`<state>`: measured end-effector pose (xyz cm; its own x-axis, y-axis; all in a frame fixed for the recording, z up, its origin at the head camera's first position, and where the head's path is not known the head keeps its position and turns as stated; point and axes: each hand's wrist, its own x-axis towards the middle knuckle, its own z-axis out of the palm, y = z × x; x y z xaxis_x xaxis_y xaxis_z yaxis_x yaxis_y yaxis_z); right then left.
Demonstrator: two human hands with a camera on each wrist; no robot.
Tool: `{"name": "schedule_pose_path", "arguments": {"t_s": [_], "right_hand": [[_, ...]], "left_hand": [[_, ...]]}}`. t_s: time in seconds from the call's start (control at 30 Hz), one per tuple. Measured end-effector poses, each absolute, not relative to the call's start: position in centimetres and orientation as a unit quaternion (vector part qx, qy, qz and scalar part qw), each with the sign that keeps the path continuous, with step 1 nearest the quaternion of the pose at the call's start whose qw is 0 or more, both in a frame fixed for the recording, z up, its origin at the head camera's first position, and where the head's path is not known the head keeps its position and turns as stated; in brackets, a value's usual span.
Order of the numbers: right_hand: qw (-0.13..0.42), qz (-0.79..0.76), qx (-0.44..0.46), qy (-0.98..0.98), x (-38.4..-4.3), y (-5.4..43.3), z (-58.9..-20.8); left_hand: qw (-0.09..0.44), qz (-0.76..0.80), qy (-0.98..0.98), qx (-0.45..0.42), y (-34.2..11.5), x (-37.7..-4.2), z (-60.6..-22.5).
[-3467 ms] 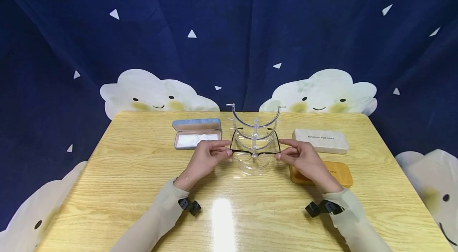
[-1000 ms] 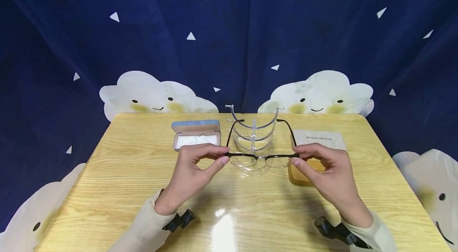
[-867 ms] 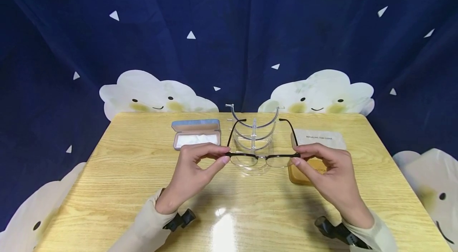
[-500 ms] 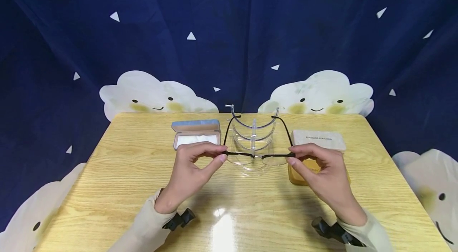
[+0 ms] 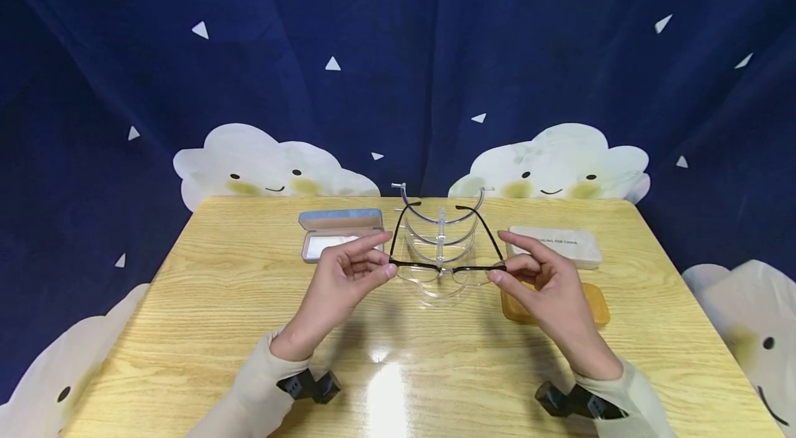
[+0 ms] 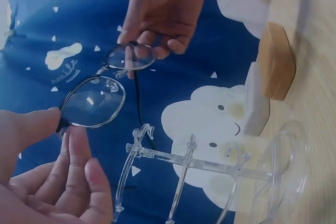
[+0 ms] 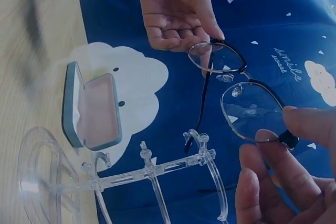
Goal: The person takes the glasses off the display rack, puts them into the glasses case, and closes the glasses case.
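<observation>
Eyeglasses with a black browline, thin metal lower rims and unfolded black temples are held level between both hands. My left hand pinches the left corner of the frame; my right hand pinches the right corner, thumb below the brow. Both index fingers reach out along the temples. Behind the lenses in the head view stands a clear plastic eyeglass stand with several curved tiers. The temple tips point toward its top tier; the wrist views show the glasses raised above the stand.
Left of the stand lies an open blue glasses case with a white cloth inside. To the right are a closed white case and an orange case, partly behind my right hand. A blue curtain hangs behind the wooden table.
Both hands first lifted the glasses up from the stand, toward the camera. Over the last half second they shifted slightly left, the temples drew closer together, and both index fingers straightened.
</observation>
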<state>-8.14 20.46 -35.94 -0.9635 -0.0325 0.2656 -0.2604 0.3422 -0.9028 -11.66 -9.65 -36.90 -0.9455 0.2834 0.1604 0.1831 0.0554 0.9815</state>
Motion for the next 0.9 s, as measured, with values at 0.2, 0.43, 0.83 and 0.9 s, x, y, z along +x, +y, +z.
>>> {"name": "schedule_pose_path", "arguments": {"t_s": [0.2,0.43,0.83,0.9], "right_hand": [[0.071,0.591,0.089,-0.799,-8.3,20.6,-35.9],[0.033,0.618,0.085,-0.781,-8.2,20.9,-35.5],[0.043,0.578,0.085,-0.81,-7.3,21.2,-34.4],[0.044,0.579,0.087,-0.81,-7.3,21.1,-34.4]], "left_hand": [[0.099,0.67,0.72,0.15,-9.9,-11.8,-36.8],[0.144,0.678,0.705,0.149,-10.2,-11.9,-36.8],[0.131,0.702,0.678,0.175,-10.3,-11.4,-36.3],[0.13,0.705,0.675,0.175,-10.3,-11.4,-36.3]]}}
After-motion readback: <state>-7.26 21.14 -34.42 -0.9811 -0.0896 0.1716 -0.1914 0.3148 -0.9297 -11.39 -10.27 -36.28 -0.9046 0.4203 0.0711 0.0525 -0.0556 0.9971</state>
